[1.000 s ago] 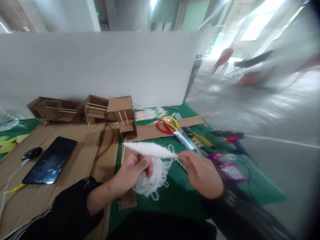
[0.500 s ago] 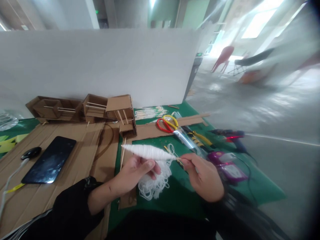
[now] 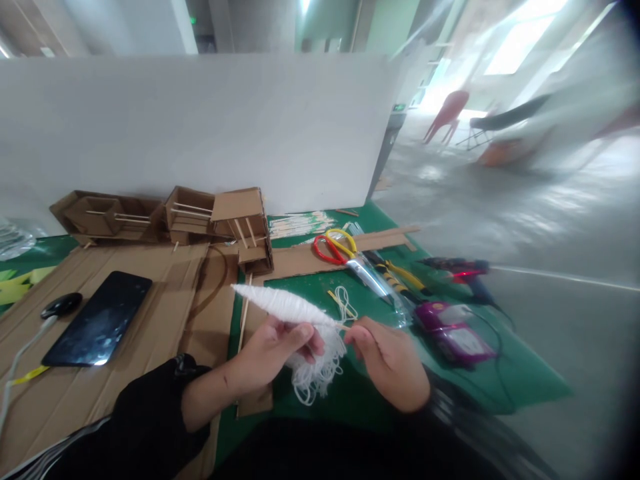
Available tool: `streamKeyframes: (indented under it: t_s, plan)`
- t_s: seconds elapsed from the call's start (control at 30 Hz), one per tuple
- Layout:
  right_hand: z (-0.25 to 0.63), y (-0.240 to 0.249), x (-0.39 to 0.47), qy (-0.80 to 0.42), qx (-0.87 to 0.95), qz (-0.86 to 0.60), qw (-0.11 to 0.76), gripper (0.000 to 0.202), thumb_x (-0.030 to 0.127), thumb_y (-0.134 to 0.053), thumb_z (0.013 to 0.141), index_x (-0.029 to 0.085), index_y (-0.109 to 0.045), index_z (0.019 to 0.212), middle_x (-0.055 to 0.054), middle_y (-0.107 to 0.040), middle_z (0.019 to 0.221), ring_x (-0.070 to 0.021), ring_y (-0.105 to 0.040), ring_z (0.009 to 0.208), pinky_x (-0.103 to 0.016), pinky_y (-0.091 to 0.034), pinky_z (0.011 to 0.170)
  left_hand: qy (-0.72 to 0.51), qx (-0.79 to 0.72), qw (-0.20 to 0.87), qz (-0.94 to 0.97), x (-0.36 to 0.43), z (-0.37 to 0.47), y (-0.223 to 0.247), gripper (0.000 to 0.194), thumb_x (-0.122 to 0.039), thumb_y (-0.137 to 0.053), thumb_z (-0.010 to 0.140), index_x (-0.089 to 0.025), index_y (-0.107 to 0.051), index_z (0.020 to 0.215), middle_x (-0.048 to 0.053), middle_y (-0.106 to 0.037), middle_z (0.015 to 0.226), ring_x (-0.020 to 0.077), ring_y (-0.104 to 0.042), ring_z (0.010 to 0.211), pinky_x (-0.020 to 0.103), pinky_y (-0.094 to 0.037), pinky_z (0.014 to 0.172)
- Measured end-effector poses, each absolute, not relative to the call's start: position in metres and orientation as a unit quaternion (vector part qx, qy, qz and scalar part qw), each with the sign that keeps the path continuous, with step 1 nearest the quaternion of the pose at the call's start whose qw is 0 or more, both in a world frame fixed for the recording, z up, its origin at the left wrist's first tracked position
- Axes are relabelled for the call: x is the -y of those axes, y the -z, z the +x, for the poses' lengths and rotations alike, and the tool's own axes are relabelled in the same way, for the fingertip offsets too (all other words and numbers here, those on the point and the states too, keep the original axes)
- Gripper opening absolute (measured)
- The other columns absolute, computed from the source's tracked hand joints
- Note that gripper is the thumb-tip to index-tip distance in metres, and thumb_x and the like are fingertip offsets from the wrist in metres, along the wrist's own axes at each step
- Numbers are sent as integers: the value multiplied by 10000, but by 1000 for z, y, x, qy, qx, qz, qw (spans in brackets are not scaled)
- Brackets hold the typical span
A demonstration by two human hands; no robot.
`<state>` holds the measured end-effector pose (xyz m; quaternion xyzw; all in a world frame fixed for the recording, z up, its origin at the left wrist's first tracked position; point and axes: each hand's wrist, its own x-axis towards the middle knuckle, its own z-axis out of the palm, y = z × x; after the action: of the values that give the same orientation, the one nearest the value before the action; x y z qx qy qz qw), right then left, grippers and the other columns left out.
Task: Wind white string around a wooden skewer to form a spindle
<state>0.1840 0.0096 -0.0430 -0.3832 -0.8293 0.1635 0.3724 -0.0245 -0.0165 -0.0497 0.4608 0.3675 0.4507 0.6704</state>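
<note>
A thin wooden stick (image 3: 342, 326) wound with white yarn (image 3: 287, 306) into a spindle shape slants across the middle, its pointed tip to the upper left. My right hand (image 3: 390, 360) is closed, pinching the stick's bare right end between thumb and fingers. Just under the wound part, my left hand (image 3: 285, 347) has thumb and curled fingers closed on the yarn. Loose loops of yarn (image 3: 315, 383) hang below and behind the left fingers, over the green table.
Red-and-yellow-handled scissors (image 3: 367, 277), pliers (image 3: 407, 277), a purple device (image 3: 453, 333) and a glue gun (image 3: 463, 270) lie to the right. Cardboard boxes with sticks (image 3: 240, 227) stand at the back. A phone (image 3: 100, 317) and black mouse (image 3: 61, 305) rest on cardboard at left.
The wound stick has tilted, its right end lower and its tip slightly further left. My right hand has moved left and down; the loose yarn hangs a little differently.
</note>
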Motion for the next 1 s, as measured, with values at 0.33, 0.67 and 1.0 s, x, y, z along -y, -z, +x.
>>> streamKeyframes:
  t_s: [0.33, 0.67, 1.0]
  plan:
    - [184, 44, -8, -152, 831, -360, 396, 166, 194, -475, 936, 200, -567, 798, -6, -609, 660, -129, -552, 559, -237, -422, 535, -450, -378, 661, 467, 17, -25, 49, 331, -418, -579, 899, -105, -639, 806, 65, -660, 798, 115, -609, 647, 240, -505, 645]
    - [171, 50, -1, -202, 827, -351, 390, 415, 233, -373, 985, 191, -513, 596, 31, -477, 479, -93, -468, 448, -219, -353, 513, -477, -336, 686, 435, 16, -22, 52, 244, -355, -659, 858, -128, -586, 907, 34, -651, 792, 110, -614, 659, 241, -515, 639]
    - [171, 55, -3, -190, 828, -363, 383, 81, 221, -506, 922, 193, -521, 848, 11, -567, 686, -104, -491, 555, -223, -366, 553, -468, -374, 660, 453, 16, -24, 53, 261, -356, -626, 881, -109, -658, 802, 42, -663, 795, 93, -604, 649, 214, -502, 643]
